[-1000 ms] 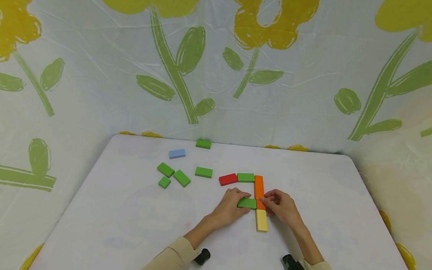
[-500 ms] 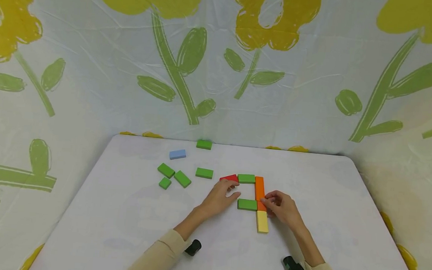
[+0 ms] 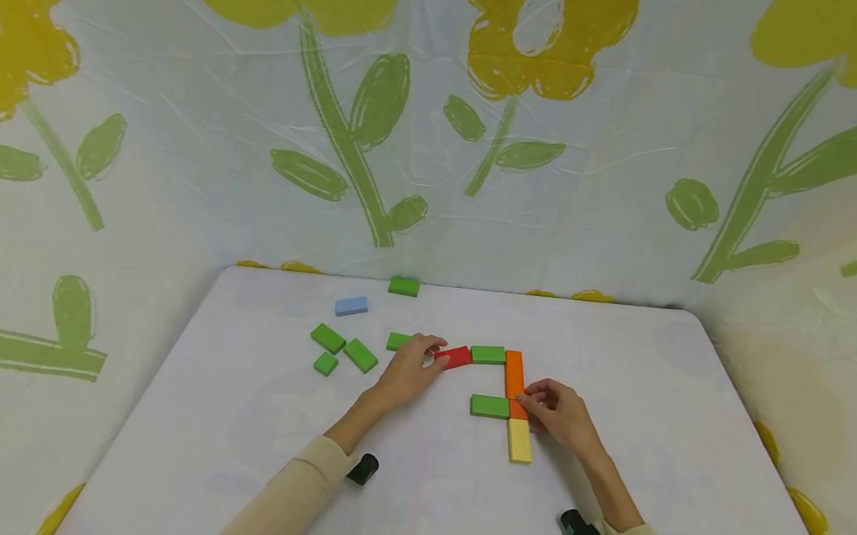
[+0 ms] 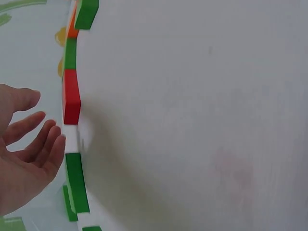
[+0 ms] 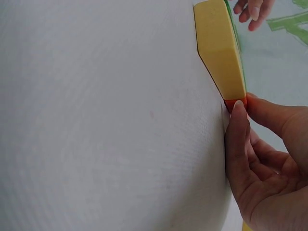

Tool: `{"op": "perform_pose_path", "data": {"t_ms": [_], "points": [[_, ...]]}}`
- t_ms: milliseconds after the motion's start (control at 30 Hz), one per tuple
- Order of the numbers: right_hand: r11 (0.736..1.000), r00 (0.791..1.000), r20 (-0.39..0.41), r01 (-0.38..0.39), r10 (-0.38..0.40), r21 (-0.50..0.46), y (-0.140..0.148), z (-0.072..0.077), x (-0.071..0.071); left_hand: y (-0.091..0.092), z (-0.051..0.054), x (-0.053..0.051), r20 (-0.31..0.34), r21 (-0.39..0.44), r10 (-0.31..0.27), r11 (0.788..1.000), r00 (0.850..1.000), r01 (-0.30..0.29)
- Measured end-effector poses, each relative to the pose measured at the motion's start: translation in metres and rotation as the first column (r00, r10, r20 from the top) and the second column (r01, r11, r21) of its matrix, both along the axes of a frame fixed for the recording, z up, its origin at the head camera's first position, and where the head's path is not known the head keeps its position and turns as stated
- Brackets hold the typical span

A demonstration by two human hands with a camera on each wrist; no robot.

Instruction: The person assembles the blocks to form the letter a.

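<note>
My left hand point(image 3: 404, 375) hovers beside the left end of a red block point(image 3: 457, 357), partly covering a green block point(image 3: 397, 341) behind it. In the left wrist view its fingers are loosely bent, apart from the red block point(image 4: 71, 96). A green block point(image 3: 488, 355) meets the red one, and a long orange block point(image 3: 514, 373) runs down from it. My right hand point(image 3: 566, 415) pinches the small orange block point(image 3: 518, 410) between thumb and finger, as the right wrist view shows. Left of that block lies another green block point(image 3: 489, 407); a yellow block point(image 3: 519, 441) sits below.
Farther left lie a blue block point(image 3: 351, 305) and several green blocks, including one point(image 3: 360, 355) and a short one point(image 3: 325, 364). Another green block point(image 3: 404, 286) rests at the back edge of the white table point(image 3: 239, 420). A flowered cloth point(image 3: 589, 212) hangs behind.
My left hand has let go of the lower green block and moved up and left, past the red block. The right hand stays in place at the small orange block.
</note>
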State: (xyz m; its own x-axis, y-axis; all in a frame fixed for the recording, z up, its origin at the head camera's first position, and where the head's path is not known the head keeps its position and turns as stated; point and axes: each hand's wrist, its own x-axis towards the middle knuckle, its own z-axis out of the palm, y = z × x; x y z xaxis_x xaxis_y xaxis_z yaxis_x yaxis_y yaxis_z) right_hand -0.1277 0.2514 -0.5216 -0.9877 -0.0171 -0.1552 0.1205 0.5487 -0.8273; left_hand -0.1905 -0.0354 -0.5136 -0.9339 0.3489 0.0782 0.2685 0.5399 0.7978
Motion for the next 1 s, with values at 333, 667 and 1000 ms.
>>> {"op": "perform_pose_path", "data": {"t_ms": [333,667,1000], "points": [[1.000,1.000,0.017,0.013,-0.013,-0.001,-0.002,0.000,0.000,-0.026,-0.001,-0.021,-0.083,-0.009,0.101,0.995,0.991,-0.102],[1.000,0.999,0.030,0.019,-0.019,-0.001,-0.003,0.000,0.000,-0.045,-0.012,-0.033,-0.044,-0.128,0.138,0.982,0.989,-0.142],[1.000,0.999,0.027,0.024,-0.024,0.001,-0.003,0.001,-0.001,-0.050,-0.008,-0.035,-0.030,-0.232,0.063,0.970,0.998,-0.068]]}}
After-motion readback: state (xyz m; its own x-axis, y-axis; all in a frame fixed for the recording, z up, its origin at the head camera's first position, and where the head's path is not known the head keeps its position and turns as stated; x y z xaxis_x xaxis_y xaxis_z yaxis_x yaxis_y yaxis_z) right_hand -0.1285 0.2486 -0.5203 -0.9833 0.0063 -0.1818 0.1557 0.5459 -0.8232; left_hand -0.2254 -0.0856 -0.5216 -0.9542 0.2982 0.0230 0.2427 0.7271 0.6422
